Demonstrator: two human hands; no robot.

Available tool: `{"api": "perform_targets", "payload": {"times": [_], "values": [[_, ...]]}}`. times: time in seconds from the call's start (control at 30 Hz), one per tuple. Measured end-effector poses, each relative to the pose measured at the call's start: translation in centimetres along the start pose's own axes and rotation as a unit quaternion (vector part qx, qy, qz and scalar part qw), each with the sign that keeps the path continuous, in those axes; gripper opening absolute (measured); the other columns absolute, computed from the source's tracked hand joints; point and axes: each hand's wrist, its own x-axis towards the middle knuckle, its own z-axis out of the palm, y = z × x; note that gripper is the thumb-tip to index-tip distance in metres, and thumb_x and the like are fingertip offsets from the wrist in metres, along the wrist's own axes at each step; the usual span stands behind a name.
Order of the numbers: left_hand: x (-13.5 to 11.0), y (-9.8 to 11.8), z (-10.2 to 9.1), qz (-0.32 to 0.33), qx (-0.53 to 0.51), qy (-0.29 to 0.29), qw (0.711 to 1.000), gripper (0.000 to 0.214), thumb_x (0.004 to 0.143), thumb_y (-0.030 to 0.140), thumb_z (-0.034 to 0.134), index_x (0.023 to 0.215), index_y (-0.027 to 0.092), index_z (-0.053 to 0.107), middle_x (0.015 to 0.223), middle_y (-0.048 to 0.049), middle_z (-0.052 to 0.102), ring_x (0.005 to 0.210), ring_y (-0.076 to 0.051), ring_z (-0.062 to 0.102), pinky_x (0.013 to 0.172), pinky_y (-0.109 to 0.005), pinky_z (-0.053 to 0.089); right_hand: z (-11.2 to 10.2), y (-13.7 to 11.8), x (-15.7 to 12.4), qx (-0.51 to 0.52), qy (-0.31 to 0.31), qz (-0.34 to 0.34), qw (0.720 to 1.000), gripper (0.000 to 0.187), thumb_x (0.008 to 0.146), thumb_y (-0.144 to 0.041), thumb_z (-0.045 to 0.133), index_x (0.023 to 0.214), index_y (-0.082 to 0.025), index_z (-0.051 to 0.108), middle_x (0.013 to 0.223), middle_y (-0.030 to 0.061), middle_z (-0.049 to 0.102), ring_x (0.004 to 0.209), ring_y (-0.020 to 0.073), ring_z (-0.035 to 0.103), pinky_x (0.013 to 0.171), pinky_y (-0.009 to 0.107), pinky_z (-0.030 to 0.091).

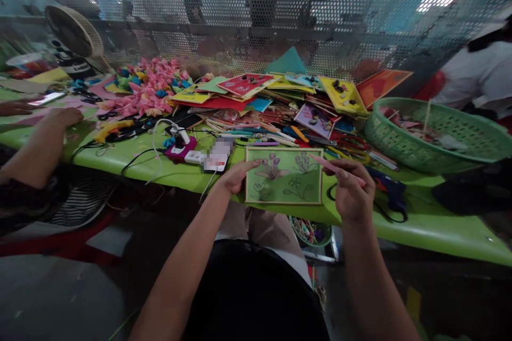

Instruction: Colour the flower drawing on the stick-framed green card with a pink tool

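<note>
A green picture card (276, 193) with a pale border lies at the table's front edge, with outlined flowers drawn on it; some at the top are coloured purple. My left hand (235, 178) grips the card's left edge, thumb on top and the other fingers mostly out of sight. In my right hand (354, 192) is a pink pen (336, 166), pinched between thumb and fingers. Its tip points at the card's upper right, near a drawn flower; whether it touches the card I cannot tell.
Behind the card lie loose pens (256, 133) and piled picture cards (246, 85). A green basket (448, 162) stands right, near a glue gun (394, 192). A power strip (182, 150) and a phone (218, 155) lie left. Another person's hand (66, 116) rests farther left.
</note>
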Motion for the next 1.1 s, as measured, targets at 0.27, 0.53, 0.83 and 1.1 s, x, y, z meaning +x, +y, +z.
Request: {"api": "perform_targets", "payload": {"times": [0.27, 0.53, 0.83, 1.1], "values": [[-0.3, -0.4, -0.3, 0.007, 0.004, -0.02, 1.0, 0.038, 0.076, 0.039, 0.091, 0.099, 0.011, 0.082, 0.092, -0.0171, 0.083, 0.094, -0.034, 0.081, 0.099, -0.046, 0.059, -0.1, 1.0, 0.2, 0.031, -0.021, 0.023, 0.999, 0.017, 0.073, -0.033, 0.079, 0.087, -0.024, 0.08, 0.085, 0.0033, 0.076, 0.07, 0.0189, 0.071, 0.066, 0.034, 0.057], [-0.6, -0.3, 0.6, 0.06, 0.006, 0.051, 0.997, 0.039, 0.067, 0.027, 0.095, 0.102, 0.015, 0.082, 0.098, -0.0125, 0.084, 0.088, -0.029, 0.08, 0.092, -0.041, 0.061, -0.5, 0.6, -0.6, 0.013, 0.001, 0.049, 0.999, 0.015, 0.07, -0.029, 0.08, 0.084, -0.023, 0.081, 0.08, 0.0024, 0.074, 0.067, 0.017, 0.069, 0.06, 0.03, 0.054], [-0.5, 0.3, 0.0, 0.014, -0.036, -0.042, 0.998, 0.046, 0.076, 0.038, 0.084, 0.114, 0.014, 0.079, 0.103, -0.0162, 0.083, 0.101, -0.035, 0.08, 0.1, -0.047, 0.059, -1.1, 1.1, -1.0, 0.014, -0.027, 0.06, 0.998, 0.015, 0.073, -0.027, 0.081, 0.087, -0.022, 0.084, 0.083, 0.0036, 0.075, 0.072, 0.0183, 0.07, 0.065, 0.031, 0.056], [-0.8, 0.6, 0.8, 0.052, -0.058, -0.1, 0.992, 0.055, 0.092, 0.036, 0.073, 0.143, 0.017, 0.067, 0.129, -0.0154, 0.077, 0.123, -0.034, 0.073, 0.11, -0.048, 0.054, -0.7, 0.4, -1.0, 0.003, -0.036, 0.076, 0.996, 0.016, 0.072, -0.026, 0.079, 0.087, -0.022, 0.084, 0.082, 0.0049, 0.078, 0.07, 0.0191, 0.072, 0.058, 0.028, 0.052]]}}
